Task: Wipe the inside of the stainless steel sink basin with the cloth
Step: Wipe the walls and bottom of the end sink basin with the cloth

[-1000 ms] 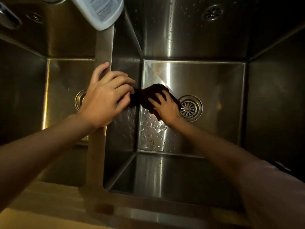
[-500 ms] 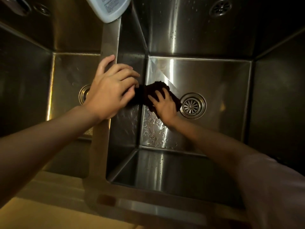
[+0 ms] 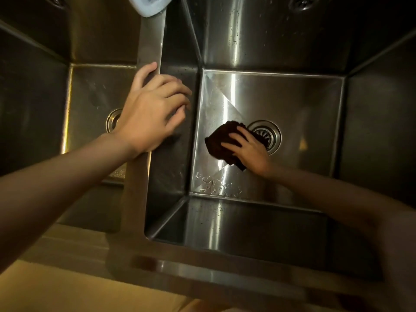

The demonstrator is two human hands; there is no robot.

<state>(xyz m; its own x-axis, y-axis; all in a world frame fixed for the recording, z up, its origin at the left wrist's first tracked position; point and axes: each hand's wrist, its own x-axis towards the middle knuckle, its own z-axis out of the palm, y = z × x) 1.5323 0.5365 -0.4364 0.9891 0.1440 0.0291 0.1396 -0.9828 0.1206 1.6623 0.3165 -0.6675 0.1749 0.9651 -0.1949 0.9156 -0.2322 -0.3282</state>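
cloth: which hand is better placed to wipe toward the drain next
Right. The right hand presses the cloth on the basin floor beside the drain; the left hand rests on the divider.

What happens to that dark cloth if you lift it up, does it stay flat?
Probably not. The cloth looks bunched and wrinkled under the right hand, so it would likely droop. Water beads on the basin floor suggest it is damp and slightly heavier.
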